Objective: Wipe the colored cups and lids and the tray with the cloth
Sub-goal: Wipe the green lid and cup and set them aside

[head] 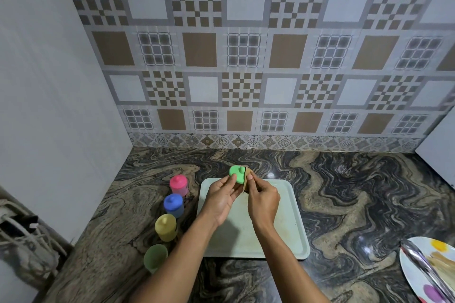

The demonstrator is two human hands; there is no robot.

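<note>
My left hand (222,198) holds a green lid (236,174) with a small knob, raised over the far edge of the pale green tray (290,219). My right hand (262,200) presses a tan cloth (247,179) against the lid's right side. To the left of the tray stand a pink cup (179,185), a blue cup (173,205) and a yellow cup (166,227), each with its lid on. Nearest me in that row is a green cup (155,257) with no lid.
The marbled counter (357,192) runs to a tiled back wall. A white plate (428,270) with coloured spots, metal tongs and wooden sticks sits at the right front edge. A white side wall and a bundle of ropes (27,236) bound the left.
</note>
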